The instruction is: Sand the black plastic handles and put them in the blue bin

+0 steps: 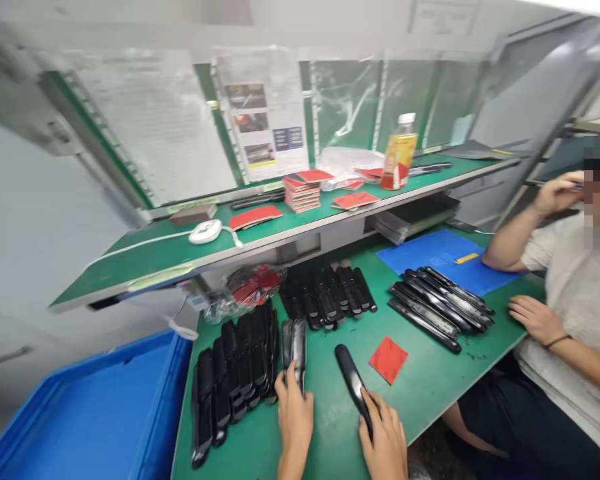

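Note:
My left hand (296, 417) is closed around the near end of a pair of long black plastic shells (294, 343) lying side by side on the green table. Their upturned faces look greyish and shiny. Under my right hand (384, 430) is a single long black shell (349, 373), smooth and rounded; my fingers grip its near end. A red square pad (389, 360) lies to the right of that shell. Left of my left hand, a row of stacked black shells (237, 363) covers the table's left side. Another group of black shells (330, 293) lies farther back.
At right sits a person (575, 287), one hand on the table edge near a pile of black shells (435, 307). A blue mat (430, 257) lies behind it. Above runs a shelf (180, 257) with red pads (303, 193) and a bottle (399, 157). A blue bin (95, 407) stands left.

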Tool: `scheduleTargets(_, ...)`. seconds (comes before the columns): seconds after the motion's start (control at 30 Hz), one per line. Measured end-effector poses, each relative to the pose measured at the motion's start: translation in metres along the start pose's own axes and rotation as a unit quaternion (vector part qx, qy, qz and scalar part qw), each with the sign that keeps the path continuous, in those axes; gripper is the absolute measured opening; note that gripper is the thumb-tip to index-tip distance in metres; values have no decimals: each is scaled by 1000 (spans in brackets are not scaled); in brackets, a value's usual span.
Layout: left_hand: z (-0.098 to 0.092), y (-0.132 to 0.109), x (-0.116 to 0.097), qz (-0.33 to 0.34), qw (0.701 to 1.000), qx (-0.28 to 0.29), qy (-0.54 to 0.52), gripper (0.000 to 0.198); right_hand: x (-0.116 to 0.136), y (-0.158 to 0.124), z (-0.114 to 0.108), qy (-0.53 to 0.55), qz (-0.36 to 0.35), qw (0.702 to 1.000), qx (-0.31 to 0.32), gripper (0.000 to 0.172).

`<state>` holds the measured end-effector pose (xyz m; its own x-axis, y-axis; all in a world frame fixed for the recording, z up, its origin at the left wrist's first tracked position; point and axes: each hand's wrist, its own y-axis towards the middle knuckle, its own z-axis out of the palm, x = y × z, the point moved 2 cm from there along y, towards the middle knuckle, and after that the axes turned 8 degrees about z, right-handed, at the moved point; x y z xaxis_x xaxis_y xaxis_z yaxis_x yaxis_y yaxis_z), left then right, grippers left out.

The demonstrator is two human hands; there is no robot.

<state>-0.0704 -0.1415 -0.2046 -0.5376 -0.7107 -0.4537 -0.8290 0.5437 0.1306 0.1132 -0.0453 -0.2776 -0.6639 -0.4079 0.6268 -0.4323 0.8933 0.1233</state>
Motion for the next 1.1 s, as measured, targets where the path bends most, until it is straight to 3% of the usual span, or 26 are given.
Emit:
scheduleTargets(0.07, 6, -17, 7, -37, 983, 10, -181, 57, 2, 1, 2, 13, 13, 1000, 8, 46)
scheduleTargets(0.13, 19, -35, 9, -128, 899, 30, -417, 70, 7, 2, 3, 27, 39, 999, 9, 46)
scheduleTargets(0.2, 35, -51, 2, -218, 796, 64, -561, 92, 12, 4, 1, 47, 69, 996, 8, 47)
scheduleTargets(0.27, 45, -62, -13, -282, 714, 98, -634, 107, 19, 4, -2, 73, 88, 993, 19, 45)
scheduleTargets(0.33, 49, -65, -27, -325, 654, 115, -674, 110, 24, 3, -6, 91, 99, 990, 35, 40)
scheduleTargets(0.43, 52, -64, -36, -379, 605, 110, -692, 107, 28, 0, -9, 97, 120, 987, 36, 37)
scheduleTargets(0.67, 60, -59, -16, -402, 587, 126, -691, 86, 51, -18, 1, 176, 143, 974, -8, 44)
scheduleTargets(0.73, 59, -57, -10, -397, 603, 136, -679, 80, 56, -19, 4, 245, 177, 953, 4, 45)
scheduleTargets(0.83, 57, -57, -5, -376, 649, 114, -651, 67, 59, -15, 9, 358, 230, 905, 32, 53)
scheduleTargets(0.93, 57, -61, -3, -365, 688, 91, -621, 71, 57, -10, 14, 401, 261, 875, 68, 52)
scheduleTargets(1.1, 52, -66, -1, -321, 710, 64, -624, 77, 55, -8, 15, 467, 275, 833, 108, 62)
